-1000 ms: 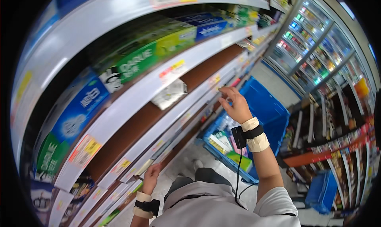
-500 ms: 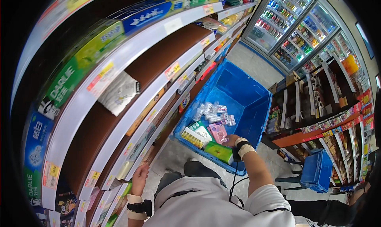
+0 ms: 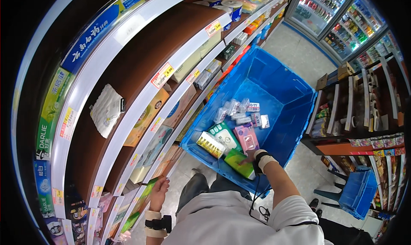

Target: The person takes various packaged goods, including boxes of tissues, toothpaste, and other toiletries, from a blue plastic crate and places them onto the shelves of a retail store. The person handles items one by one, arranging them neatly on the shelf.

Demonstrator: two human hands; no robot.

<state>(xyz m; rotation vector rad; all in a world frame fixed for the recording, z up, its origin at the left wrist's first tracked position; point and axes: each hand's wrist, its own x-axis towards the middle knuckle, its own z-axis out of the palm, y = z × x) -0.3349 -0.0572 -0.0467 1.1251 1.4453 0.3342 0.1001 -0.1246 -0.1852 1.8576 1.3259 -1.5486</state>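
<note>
My right hand [image 3: 251, 156] reaches down into a big blue plastic crate [image 3: 295, 78], its fingers closed on the upper right edge of a soft green pack [image 3: 238, 164]. Beside that pack lie a pink pack [image 3: 247, 138], a white-and-green pack [image 3: 224, 135] and a yellow-and-white pack [image 3: 210, 144]. Several small clear-wrapped packs [image 3: 242, 118] are heaped farther in. My left hand [image 3: 159, 192] hovers by the lower shelves, loosely bent, with nothing in it. Both wrists wear bands.
Shelves [image 3: 182, 48] curve along my left, holding toothpaste boxes [image 3: 95, 35], a white pack [image 3: 108, 110] and rolls [image 3: 231, 7]. On the right are a snack rack [image 3: 364, 146] and a smaller blue crate [image 3: 358, 191] on a dark stool. Glass-door fridges [image 3: 338, 26] stand at the far end.
My right hand has moved from the pink pack's lower edge onto the green pack. The view has turned and shifted, so the crate sits farther right. My left hand stays empty.
</note>
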